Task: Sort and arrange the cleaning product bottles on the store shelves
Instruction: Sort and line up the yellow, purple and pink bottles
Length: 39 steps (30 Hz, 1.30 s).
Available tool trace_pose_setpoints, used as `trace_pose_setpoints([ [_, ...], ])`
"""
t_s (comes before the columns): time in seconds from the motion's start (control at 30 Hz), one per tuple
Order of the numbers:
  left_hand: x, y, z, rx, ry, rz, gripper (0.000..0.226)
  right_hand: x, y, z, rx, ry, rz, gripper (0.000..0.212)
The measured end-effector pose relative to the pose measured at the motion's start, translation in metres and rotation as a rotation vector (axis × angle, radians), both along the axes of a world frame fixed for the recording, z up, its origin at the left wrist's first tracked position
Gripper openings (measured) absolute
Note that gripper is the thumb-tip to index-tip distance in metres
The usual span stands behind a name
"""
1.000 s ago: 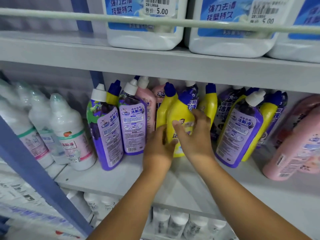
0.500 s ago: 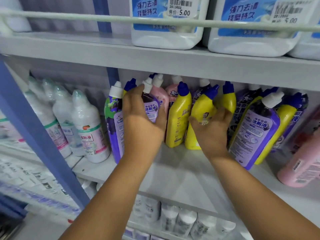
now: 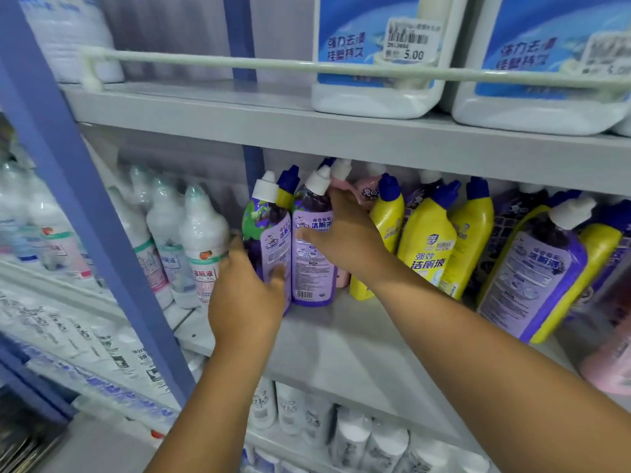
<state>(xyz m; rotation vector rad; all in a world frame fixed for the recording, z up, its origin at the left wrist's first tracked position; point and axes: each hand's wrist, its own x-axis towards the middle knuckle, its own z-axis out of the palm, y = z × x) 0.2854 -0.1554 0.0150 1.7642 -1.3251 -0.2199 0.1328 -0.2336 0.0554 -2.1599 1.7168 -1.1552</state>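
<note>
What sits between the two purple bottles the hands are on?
Head view: a blue-capped yellow bottle pokes up behind the gap between the left purple bottle and right purple bottle; in front, they stand almost touching.

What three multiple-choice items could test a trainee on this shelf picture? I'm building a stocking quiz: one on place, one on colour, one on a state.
1. Where do the yellow bottles stand?
A. Right of the two purple bottles being handled
B. On the top shelf
C. Left of the white bottles

2. What colour are the yellow bottles' caps?
A. White
B. Dark blue
C. Red

3. What is the left hand doing?
A. Hanging idle
B. Gripping the leftmost purple bottle
C. Holding a price tag

Answers: 1 A, they stand past the right hand on the middle shelf; 2 B, blue caps top them; 3 B, its fingers wrap that bottle's lower body.
</note>
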Motion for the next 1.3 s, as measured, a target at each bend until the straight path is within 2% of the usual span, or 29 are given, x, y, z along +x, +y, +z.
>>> trace_pose_setpoints([
  [0.07,-0.002,-0.009,-0.004,-0.037,-0.006,-0.014,0.049,0.007,-0.002,-0.003,0.0,-0.026,-0.05,0.075],
  [0.27,-0.014,-0.047,-0.019,-0.163,-0.096,-0.019,0.051,0.038,-0.004,-0.017,-0.09,0.022,-0.216,0.071],
  [0.33,-0.013,-0.06,-0.022,-0.179,-0.119,0.019,0.052,0.041,-0.009,-0.02,-0.079,0.03,-0.172,0.07],
  [0.4,-0.014,-0.067,-0.016,-0.084,-0.106,0.029,0.059,0.04,-0.012,-0.019,0.031,0.099,-0.081,0.069],
  [0.47,-0.017,-0.07,-0.015,-0.003,-0.037,0.034,0.068,0.04,-0.016,-0.019,0.017,0.12,-0.09,0.072],
  [0.53,-0.02,-0.06,-0.019,-0.06,0.036,-0.01,0.074,0.041,-0.01,-0.018,-0.001,0.045,-0.075,0.074],
  [0.6,-0.025,-0.04,-0.026,-0.183,0.053,-0.047,0.076,0.031,0.002,-0.015,-0.106,0.048,-0.115,0.066],
  [0.7,-0.039,-0.016,-0.03,-0.279,0.09,-0.173,0.053,-0.008,0.017,-0.004,-0.513,-0.056,-0.283,0.046],
  [0.73,-0.047,-0.014,-0.029,-0.291,0.134,-0.252,0.046,-0.021,0.017,0.003,-0.583,-0.084,-0.33,0.042],
  [0.8,-0.061,-0.016,-0.026,-0.323,0.22,-0.379,0.041,-0.044,0.008,0.014,-0.528,-0.043,-0.378,0.041],
  [0.9,-0.084,-0.034,-0.003,-0.393,0.226,-0.441,0.05,-0.058,-0.008,0.025,-0.161,0.05,-0.305,0.052],
  [0.93,-0.09,-0.04,0.011,-0.402,0.217,-0.452,0.051,-0.061,-0.013,0.024,-0.086,0.08,-0.301,0.05],
  [1.03,-0.106,-0.068,0.041,-0.448,0.146,-0.482,0.054,-0.068,-0.014,0.025,-0.088,0.086,-0.313,0.032],
  [1.13,-0.115,-0.099,0.054,-0.397,0.034,-0.373,0.055,-0.075,-0.003,0.03,-0.117,0.037,-0.271,0.028],
  [1.2,-0.117,-0.112,0.067,-0.326,0.039,-0.337,0.045,-0.083,0.003,0.029,-0.114,0.071,-0.247,0.028],
  [1.3,-0.111,-0.122,0.082,-0.201,-0.048,-0.337,0.026,-0.095,0.004,0.027,-0.113,0.184,-0.266,0.024],
])
